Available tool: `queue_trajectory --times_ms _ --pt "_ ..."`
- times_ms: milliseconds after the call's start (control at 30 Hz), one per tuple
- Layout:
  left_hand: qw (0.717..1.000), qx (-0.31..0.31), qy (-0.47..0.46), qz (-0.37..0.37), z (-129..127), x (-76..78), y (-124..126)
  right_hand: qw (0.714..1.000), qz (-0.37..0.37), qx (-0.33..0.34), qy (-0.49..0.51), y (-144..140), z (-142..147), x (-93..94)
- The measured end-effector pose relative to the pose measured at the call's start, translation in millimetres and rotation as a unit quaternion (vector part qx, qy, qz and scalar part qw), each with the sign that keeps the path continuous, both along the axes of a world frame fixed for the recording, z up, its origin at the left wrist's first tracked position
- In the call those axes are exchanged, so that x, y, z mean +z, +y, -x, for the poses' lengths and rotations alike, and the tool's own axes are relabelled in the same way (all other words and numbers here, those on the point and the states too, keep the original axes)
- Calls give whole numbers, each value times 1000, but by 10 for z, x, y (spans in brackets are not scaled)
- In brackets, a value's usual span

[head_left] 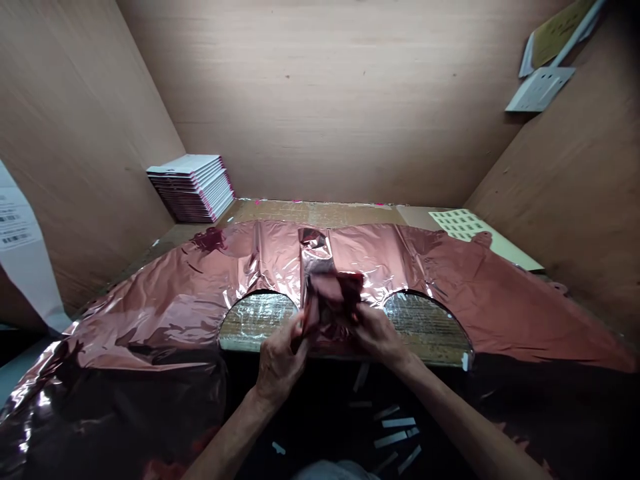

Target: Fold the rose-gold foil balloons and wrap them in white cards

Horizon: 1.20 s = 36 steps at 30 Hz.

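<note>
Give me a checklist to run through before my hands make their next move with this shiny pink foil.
1. Left hand gripping the bunched foil: ok, it holds one side.
2. Right hand gripping it too: ok, on the opposite side.
3. Folds in the bunched foil neat: cannot tell, it is blurred.
4. Foil sheet smooth: not ok, it is visibly wrinkled.
5. Printed yellow sheet fully uncovered: not ok, foil overlaps its near edge.
6. White strips gathered up: not ok, they lie scattered below the hands.

Left hand (281, 355), right hand (380, 335) gripping pink foil (327, 291).
</note>
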State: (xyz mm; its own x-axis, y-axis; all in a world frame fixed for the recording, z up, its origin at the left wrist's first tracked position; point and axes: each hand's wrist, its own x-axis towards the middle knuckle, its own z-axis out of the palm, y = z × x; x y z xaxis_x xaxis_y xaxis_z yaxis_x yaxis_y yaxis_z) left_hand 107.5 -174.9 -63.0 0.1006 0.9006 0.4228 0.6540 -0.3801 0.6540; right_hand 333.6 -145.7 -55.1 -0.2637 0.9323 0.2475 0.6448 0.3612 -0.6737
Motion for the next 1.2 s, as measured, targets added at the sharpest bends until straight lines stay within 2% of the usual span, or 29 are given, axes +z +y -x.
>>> queue_trajectory --times_ms 67,100,167,233,300,367,400,467,533,567,600,667,767,833,900,967,1000,1100,1167,1200 --pt "996 72 55 3 -73 91 65 997 58 -32 32 183 63 16" --pt "993 67 99 -14 -100 127 102 993 94 -41 51 253 88 37" --pt "978 -27 199 -55 -126 147 153 983 161 -36 79 300 114 97" --pt "949 -129 283 -60 -116 82 140 978 192 1 84 195 90 162" --pt "929 -155 331 -48 -88 -43 45 974 201 54 84 -34 9 211" --pt "927 -142 344 -51 -57 -166 -118 979 157 113 65 -299 -112 220" --pt "927 -142 343 -57 -43 -209 -214 985 102 135 35 -412 -174 205" --pt "927 -153 337 -60 -16 -227 -402 983 -64 156 -69 -551 -264 133" --pt "926 -179 328 -56 18 -149 -535 945 -219 159 -183 -561 -277 30" --pt "924 -203 319 -48 44 -82 -563 924 -260 169 -222 -529 -254 -18" --pt "922 -230 308 -35 78 -3 -560 909 -279 188 -246 -484 -219 -57" --pt "919 -281 277 0 172 157 -463 900 -270 226 -256 -391 -143 -84" --pt "923 -323 203 59 345 303 -173 918 -207 262 -216 -289 -93 6" --pt "930 -333 122 94 422 325 26 945 -124 257 -163 -211 -93 107" --pt "943 -299 33 143 414 320 194 978 -26 187 -88 -79 -78 189" --pt "957 -201 -26 210 303 320 335 996 50 66 -16 110 -13 234" --pt "961 -135 -24 239 217 327 399 997 76 8 -7 214 41 247" --pt "957 35 104 269 -78 359 563 983 121 -109 -86 466 255 300" --pt "942 78 198 259 -225 375 630 964 120 -163 -169 524 391 357" --pt "936 82 225 258 -269 378 646 957 93 -184 -206 515 440 383"
